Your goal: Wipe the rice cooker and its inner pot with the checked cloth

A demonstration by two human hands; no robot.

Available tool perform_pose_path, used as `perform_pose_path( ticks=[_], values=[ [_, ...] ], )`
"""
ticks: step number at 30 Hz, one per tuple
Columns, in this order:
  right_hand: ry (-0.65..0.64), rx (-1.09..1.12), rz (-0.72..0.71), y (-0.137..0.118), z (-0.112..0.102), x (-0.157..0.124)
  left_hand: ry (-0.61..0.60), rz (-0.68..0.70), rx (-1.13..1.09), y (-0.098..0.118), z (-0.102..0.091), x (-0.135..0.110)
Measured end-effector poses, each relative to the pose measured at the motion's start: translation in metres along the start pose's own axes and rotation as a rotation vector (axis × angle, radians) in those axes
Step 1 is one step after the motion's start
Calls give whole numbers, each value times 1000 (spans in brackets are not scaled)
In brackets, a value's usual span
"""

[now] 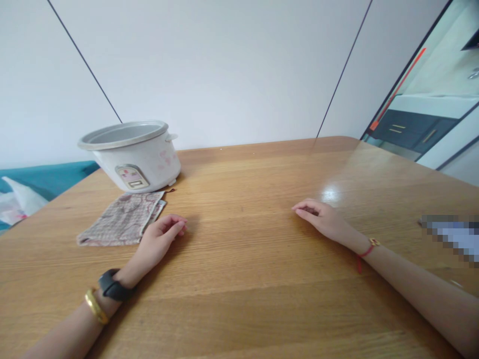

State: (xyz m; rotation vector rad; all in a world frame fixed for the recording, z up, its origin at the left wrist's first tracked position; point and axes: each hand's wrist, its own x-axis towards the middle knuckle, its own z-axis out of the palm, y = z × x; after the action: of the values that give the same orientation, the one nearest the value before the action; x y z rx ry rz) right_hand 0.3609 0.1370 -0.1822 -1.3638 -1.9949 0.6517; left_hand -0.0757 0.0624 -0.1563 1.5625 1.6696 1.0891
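Note:
My left hand (161,236) rests on the wooden table, fingers loosely curled inward with the thumb over them and nothing held. Just beyond its wrist side lies a folded, patterned brown-and-beige cloth (119,219). Behind the cloth stands a white rice cooker (149,167) without a lid, its grey rim and front switch panel facing me. Farther right on the tabletop is my right hand (325,218), its bent fingers pressed together near the thumb, holding nothing. Neither hand touches the cooker.
The wooden table (239,279) runs up to a pale panelled wall (239,70). A pixelated flat object (454,238) lies at the right edge. A teal seat (56,179) with a white plastic bag (22,199) is at the left. A doorway shows dark cabinets (415,129) at the right.

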Motion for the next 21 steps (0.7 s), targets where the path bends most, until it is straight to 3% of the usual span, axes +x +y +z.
perform_pose_path(
  ticks=[21],
  values=[
    [-5,-37,-44,-3,1,-1,4,24,6,-1,0,-1]
  ],
)
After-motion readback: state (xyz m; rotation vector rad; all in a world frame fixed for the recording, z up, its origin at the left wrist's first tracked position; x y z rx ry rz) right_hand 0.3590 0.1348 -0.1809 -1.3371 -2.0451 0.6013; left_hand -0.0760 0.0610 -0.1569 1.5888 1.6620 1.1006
